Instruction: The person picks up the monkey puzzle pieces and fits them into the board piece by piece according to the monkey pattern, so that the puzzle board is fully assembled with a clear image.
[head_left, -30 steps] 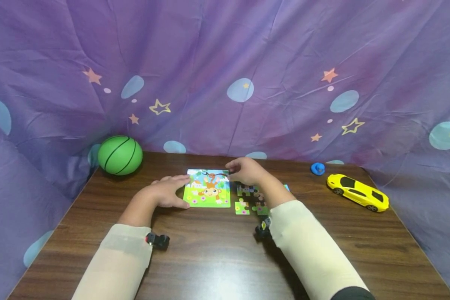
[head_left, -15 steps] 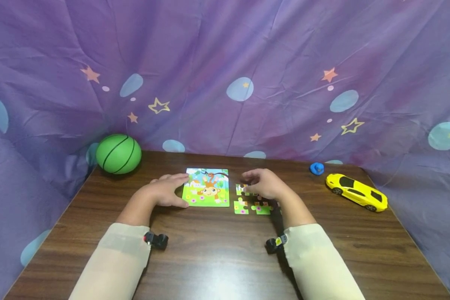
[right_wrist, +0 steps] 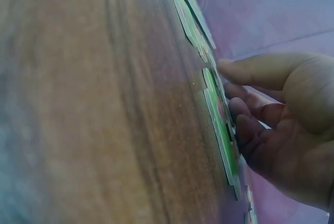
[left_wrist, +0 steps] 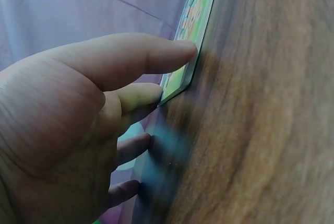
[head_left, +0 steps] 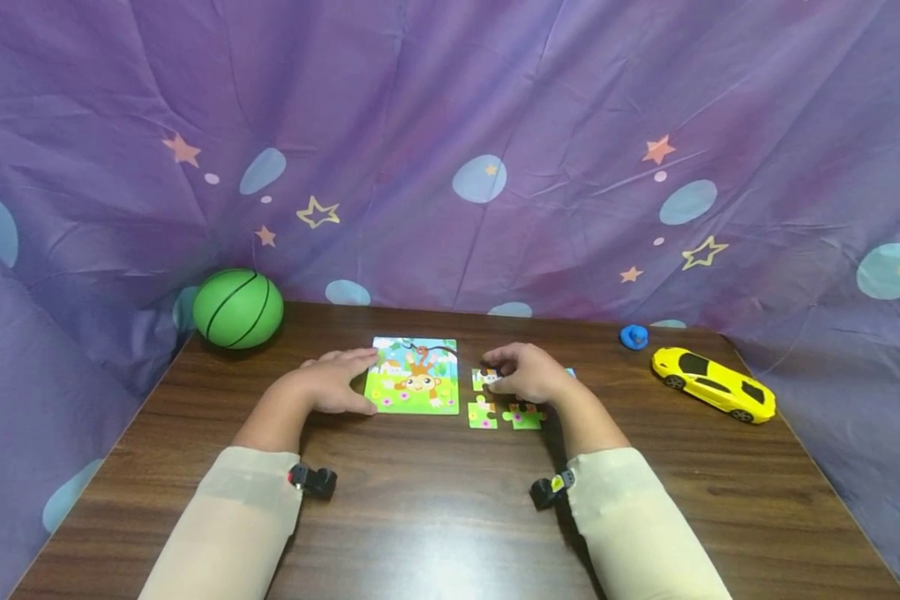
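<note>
A square monkey puzzle board (head_left: 412, 396) lies flat on the table. My left hand (head_left: 328, 384) is at its left side, thumb and fingers spread. In the left wrist view, the thumb of the left hand (left_wrist: 68, 109) overlaps the board's corner (left_wrist: 182, 80). To the board's right are several loose jigsaw pieces, among them a green one (head_left: 482, 414) and another with flowers (head_left: 525, 417). My right hand (head_left: 528, 373) hovers low over the back pieces, partly hiding them. Its thumb and loosely bent fingers are apart, right at a piece (head_left: 480, 379). In the right wrist view, the right hand (right_wrist: 292, 114) is close beside the pieces' edges.
A green ball (head_left: 238, 308) sits at the back left corner of the wooden table (head_left: 420, 508). At the right are a small blue toy hat (head_left: 634, 337) and a yellow toy car (head_left: 712, 385). A purple star-patterned curtain (head_left: 390, 125) hangs behind.
My right hand has moved right, from the board's upper right corner to the loose pieces, and has since shifted only slightly. My left hand stays beside the board.
</note>
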`<state>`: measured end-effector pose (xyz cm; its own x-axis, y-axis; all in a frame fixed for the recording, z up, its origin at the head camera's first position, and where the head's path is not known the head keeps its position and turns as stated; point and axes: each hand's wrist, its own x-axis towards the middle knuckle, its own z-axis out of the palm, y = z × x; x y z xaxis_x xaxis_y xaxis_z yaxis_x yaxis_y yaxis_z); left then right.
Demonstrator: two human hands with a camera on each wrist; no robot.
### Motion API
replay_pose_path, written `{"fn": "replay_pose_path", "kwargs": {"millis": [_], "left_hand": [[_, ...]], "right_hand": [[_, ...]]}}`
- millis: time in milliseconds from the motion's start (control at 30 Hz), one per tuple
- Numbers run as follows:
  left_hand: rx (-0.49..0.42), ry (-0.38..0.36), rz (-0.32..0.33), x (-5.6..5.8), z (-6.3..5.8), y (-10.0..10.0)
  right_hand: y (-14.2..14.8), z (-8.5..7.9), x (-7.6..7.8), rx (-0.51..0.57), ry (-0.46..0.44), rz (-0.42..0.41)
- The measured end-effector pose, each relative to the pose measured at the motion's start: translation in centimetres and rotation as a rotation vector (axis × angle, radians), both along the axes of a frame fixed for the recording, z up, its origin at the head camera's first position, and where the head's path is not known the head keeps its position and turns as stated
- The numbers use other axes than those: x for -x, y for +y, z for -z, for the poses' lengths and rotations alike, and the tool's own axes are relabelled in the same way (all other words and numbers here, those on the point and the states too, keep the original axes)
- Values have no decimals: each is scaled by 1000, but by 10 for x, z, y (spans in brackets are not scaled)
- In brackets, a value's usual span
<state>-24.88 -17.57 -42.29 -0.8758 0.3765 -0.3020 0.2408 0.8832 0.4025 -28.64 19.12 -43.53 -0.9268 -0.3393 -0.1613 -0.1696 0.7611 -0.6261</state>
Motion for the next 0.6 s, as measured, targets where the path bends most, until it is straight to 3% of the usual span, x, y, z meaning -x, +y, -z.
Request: {"fn": "replay_pose_path", "kwargs": {"millis": [233, 600], "left_hand": [[-2, -1, 5, 1, 0, 0], [-12, -14, -16, 1, 1, 0]], "right_hand": [[-2, -2, -1, -40, 13, -7], [-2, 1, -1, -20, 85, -11]]}}
